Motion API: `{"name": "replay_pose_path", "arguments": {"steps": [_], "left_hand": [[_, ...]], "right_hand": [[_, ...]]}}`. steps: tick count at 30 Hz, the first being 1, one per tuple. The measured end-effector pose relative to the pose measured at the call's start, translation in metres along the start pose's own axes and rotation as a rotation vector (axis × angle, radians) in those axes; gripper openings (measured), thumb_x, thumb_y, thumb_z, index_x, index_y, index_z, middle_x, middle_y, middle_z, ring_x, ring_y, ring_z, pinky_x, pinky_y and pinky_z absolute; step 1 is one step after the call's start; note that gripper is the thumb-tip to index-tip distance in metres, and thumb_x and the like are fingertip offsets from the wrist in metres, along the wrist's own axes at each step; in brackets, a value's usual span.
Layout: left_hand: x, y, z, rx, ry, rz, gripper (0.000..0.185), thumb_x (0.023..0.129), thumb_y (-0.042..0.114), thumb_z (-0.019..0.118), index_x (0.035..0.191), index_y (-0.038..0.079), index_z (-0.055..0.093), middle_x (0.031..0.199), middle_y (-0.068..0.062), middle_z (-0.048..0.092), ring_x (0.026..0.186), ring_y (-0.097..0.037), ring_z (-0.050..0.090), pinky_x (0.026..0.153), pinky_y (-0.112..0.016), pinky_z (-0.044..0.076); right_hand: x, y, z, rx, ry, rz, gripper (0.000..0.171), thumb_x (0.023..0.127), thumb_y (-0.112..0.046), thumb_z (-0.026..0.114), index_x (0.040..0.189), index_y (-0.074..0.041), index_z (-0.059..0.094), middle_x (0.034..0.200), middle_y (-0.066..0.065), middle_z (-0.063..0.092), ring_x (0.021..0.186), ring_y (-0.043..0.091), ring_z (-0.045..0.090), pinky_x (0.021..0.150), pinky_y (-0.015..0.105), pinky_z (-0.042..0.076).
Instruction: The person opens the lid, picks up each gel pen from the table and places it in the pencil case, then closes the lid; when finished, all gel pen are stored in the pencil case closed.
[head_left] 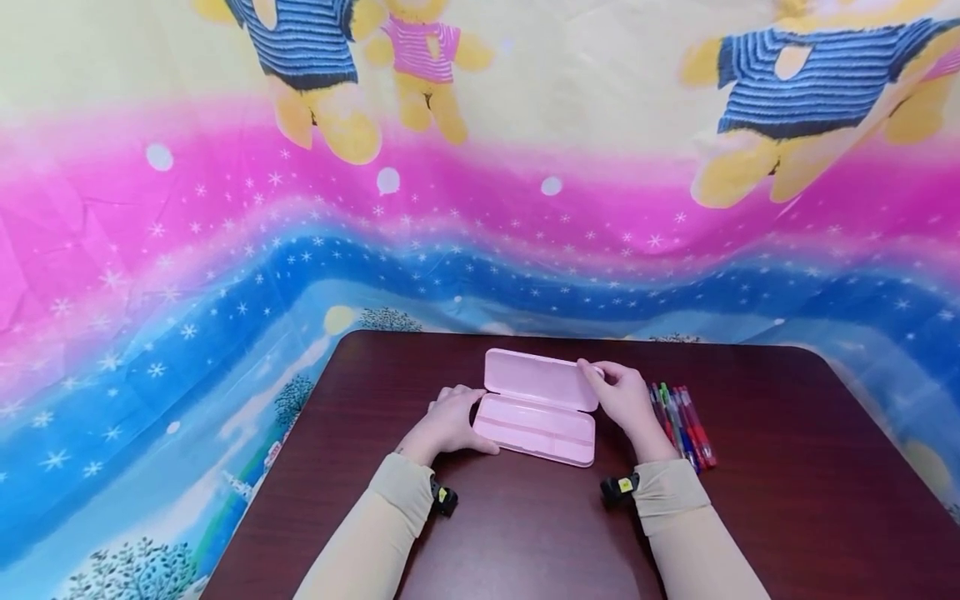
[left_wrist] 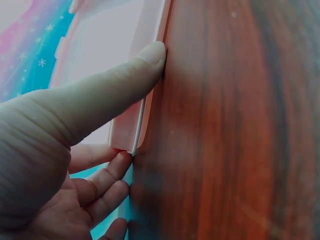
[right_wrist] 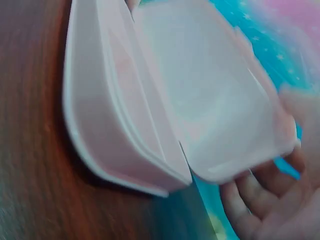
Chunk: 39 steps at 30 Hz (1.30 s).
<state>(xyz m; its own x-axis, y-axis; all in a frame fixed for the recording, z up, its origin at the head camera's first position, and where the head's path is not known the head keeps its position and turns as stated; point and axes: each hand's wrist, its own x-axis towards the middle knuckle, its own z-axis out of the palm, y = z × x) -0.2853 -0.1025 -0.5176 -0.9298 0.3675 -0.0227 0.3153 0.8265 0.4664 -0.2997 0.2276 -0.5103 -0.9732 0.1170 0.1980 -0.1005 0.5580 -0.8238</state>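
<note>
A pale pink pencil case (head_left: 534, 442) sits on the table with its lid (head_left: 534, 377) raised at the back; a lengthwise divider shows inside the base. My left hand (head_left: 447, 423) holds the base at its left end. In the left wrist view the thumb (left_wrist: 120, 85) lies along the front edge, and the other fingers (left_wrist: 107, 177) curve to the end wall. With my right hand (head_left: 624, 400) I pinch the lid at its right end. The right wrist view shows the curled fingers (right_wrist: 260, 195) behind the lid, with the thumb blurred at its rim.
Several pens (head_left: 684, 425) with red, blue and green parts lie side by side to the right, close by the right wrist. The dark brown wooden table (head_left: 525, 533) has rounded far corners. A printed cloth (head_left: 480, 208) hangs behind it.
</note>
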Motion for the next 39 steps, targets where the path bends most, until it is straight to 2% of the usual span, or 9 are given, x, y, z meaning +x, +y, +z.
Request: {"name": "replay_pose_path", "arguments": {"steps": [4, 8, 11, 15, 18, 23, 30, 33, 39], "left_hand": [[-0.002, 0.002, -0.001, 0.027, 0.002, -0.007, 0.103, 0.067, 0.060, 0.101, 0.150, 0.011, 0.064, 0.142, -0.012, 0.067, 0.134, -0.036, 0.055, 0.106, -0.060, 0.048], [-0.002, 0.002, 0.000, 0.040, 0.016, -0.002, 0.098, 0.065, 0.062, 0.101, 0.143, 0.012, 0.067, 0.132, -0.010, 0.068, 0.128, -0.034, 0.057, 0.099, -0.057, 0.049], [-0.002, 0.003, 0.000, 0.052, 0.022, -0.010, 0.094, 0.064, 0.062, 0.100, 0.138, 0.014, 0.067, 0.127, -0.008, 0.069, 0.125, -0.032, 0.056, 0.095, -0.054, 0.048], [-0.002, 0.004, -0.001, 0.054, 0.020, -0.036, 0.092, 0.064, 0.063, 0.100, 0.135, 0.016, 0.066, 0.126, -0.006, 0.069, 0.124, -0.031, 0.055, 0.096, -0.053, 0.048], [-0.002, 0.005, -0.002, 0.043, 0.020, -0.045, 0.092, 0.064, 0.063, 0.100, 0.135, 0.016, 0.066, 0.126, -0.006, 0.069, 0.124, -0.031, 0.055, 0.096, -0.054, 0.048], [-0.002, 0.007, -0.002, 0.042, 0.014, -0.056, 0.090, 0.063, 0.062, 0.101, 0.133, 0.018, 0.066, 0.126, -0.006, 0.068, 0.124, -0.031, 0.055, 0.095, -0.055, 0.047], [-0.001, 0.008, -0.002, 0.050, 0.008, -0.053, 0.089, 0.063, 0.063, 0.100, 0.132, 0.018, 0.065, 0.124, -0.006, 0.068, 0.122, -0.031, 0.054, 0.095, -0.053, 0.047], [-0.001, 0.008, -0.001, 0.052, 0.007, -0.053, 0.089, 0.062, 0.063, 0.101, 0.131, 0.019, 0.065, 0.123, -0.006, 0.068, 0.122, -0.031, 0.054, 0.094, -0.053, 0.047], [-0.001, 0.007, -0.002, 0.046, 0.003, -0.069, 0.089, 0.063, 0.063, 0.100, 0.131, 0.020, 0.064, 0.124, -0.005, 0.067, 0.122, -0.031, 0.053, 0.096, -0.053, 0.046]], "right_hand": [[0.000, -0.002, 0.005, 0.015, 0.052, 0.074, 0.053, 0.104, -0.061, 0.069, 0.117, -0.011, 0.083, 0.108, 0.014, 0.079, 0.095, 0.026, 0.065, 0.078, 0.029, 0.052], [0.002, -0.006, 0.009, 0.027, 0.047, 0.123, 0.058, 0.104, -0.064, 0.067, 0.119, -0.010, 0.081, 0.117, 0.017, 0.078, 0.101, 0.029, 0.066, 0.082, 0.031, 0.051], [0.009, -0.011, 0.009, 0.007, 0.006, 0.153, 0.062, 0.104, -0.066, 0.065, 0.123, -0.009, 0.079, 0.126, 0.018, 0.077, 0.107, 0.031, 0.066, 0.088, 0.035, 0.052], [0.019, -0.015, 0.007, -0.049, -0.073, 0.174, 0.068, 0.106, -0.066, 0.060, 0.133, -0.005, 0.075, 0.137, 0.023, 0.073, 0.119, 0.038, 0.066, 0.102, 0.049, 0.054], [0.026, -0.016, 0.008, -0.099, -0.116, 0.181, 0.071, 0.107, -0.065, 0.057, 0.136, -0.002, 0.073, 0.141, 0.026, 0.071, 0.127, 0.043, 0.065, 0.110, 0.058, 0.052], [0.034, -0.010, 0.011, -0.160, -0.167, 0.239, 0.073, 0.108, -0.065, 0.053, 0.141, -0.003, 0.070, 0.149, 0.026, 0.066, 0.138, 0.046, 0.061, 0.118, 0.061, 0.048], [0.038, -0.003, 0.017, -0.220, -0.217, 0.319, 0.080, 0.108, -0.070, 0.046, 0.148, -0.005, 0.065, 0.156, 0.024, 0.062, 0.146, 0.048, 0.056, 0.121, 0.061, 0.047], [0.037, -0.002, 0.017, -0.229, -0.212, 0.330, 0.083, 0.107, -0.072, 0.044, 0.151, -0.004, 0.063, 0.157, 0.025, 0.061, 0.147, 0.049, 0.055, 0.121, 0.062, 0.046], [0.031, -0.011, 0.007, -0.212, -0.156, 0.261, 0.084, 0.106, -0.073, 0.048, 0.145, -0.001, 0.065, 0.148, 0.028, 0.066, 0.138, 0.048, 0.061, 0.116, 0.063, 0.049]]}}
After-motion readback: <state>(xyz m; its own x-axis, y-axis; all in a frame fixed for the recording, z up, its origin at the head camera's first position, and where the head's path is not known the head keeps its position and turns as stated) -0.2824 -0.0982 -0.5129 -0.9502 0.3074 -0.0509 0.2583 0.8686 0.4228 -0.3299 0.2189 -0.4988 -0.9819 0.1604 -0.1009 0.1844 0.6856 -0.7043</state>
